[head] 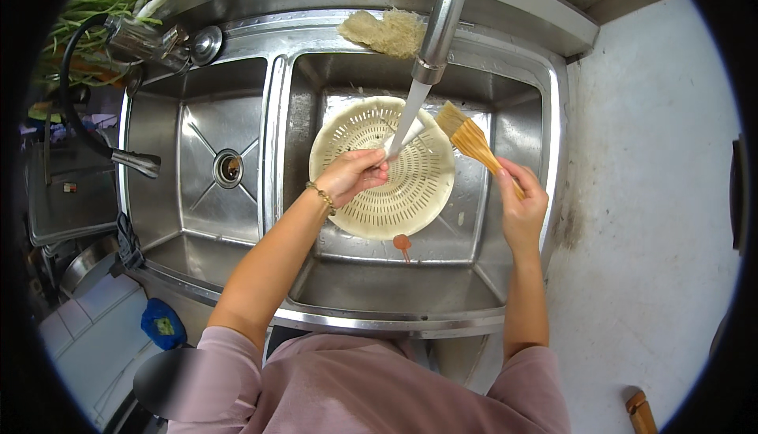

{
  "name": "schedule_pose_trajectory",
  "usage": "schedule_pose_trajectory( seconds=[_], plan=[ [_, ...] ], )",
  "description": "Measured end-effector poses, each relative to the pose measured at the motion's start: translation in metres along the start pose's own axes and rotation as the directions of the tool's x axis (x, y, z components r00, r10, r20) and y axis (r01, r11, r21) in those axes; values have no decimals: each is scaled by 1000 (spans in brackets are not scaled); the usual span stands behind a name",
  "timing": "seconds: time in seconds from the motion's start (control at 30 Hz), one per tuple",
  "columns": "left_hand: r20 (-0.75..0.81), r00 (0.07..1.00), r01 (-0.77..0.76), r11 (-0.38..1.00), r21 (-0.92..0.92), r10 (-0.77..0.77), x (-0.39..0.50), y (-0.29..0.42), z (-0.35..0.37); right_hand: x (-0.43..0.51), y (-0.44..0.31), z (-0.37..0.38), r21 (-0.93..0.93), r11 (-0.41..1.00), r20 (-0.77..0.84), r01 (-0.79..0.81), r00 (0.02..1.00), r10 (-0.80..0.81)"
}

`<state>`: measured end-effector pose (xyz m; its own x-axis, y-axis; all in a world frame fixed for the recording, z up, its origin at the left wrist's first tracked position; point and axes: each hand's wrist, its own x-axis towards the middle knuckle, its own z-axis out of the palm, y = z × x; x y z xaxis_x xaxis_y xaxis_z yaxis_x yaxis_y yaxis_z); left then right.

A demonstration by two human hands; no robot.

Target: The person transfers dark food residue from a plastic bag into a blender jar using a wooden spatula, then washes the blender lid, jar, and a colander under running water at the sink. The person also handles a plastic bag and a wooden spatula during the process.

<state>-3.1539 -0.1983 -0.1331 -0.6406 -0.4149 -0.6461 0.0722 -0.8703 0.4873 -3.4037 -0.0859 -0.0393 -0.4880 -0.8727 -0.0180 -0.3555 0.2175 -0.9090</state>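
Note:
My left hand (pixel 355 176) pinches a small white object (pixel 410 133) under the stream of water (pixel 408 115) from the metal faucet (pixel 437 25); what the object is I cannot tell. Beneath that hand, a cream plastic colander (pixel 414 209) lies in the right basin of the stainless steel sink. My right hand (pixel 524 203) grips the wooden handle of a flat bristle brush (pixel 474 143), its bristles pointing up and left over the colander's right rim. A small reddish-orange object (pixel 402 242) lies on the basin floor just below the colander.
A tan fibrous scrubber (pixel 385 33) rests on the sink's back ledge. The left basin (pixel 201 197) has a drain (pixel 228 168) with a metal strainer lid (pixel 206 45) behind it. A hose sprayer (pixel 136 163) hangs at the left, near green vegetable stalks (pixel 112 2). A pale wall (pixel 645 138) stands right.

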Motion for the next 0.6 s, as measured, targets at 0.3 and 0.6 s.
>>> schedule_pose_trajectory(
  seconds=[0.3, 0.6],
  plan=[
    [15, 1000, -19, 986, 164, 17, -11, -5, -1, -7, 6, -14, -58, 994, -99, -93, 991, 87],
    [-33, 999, -18, 966, 257, 28, -12, 1, 3, -5, 11, -17, -38, 996, -118, -82, 990, 77]
  ],
)
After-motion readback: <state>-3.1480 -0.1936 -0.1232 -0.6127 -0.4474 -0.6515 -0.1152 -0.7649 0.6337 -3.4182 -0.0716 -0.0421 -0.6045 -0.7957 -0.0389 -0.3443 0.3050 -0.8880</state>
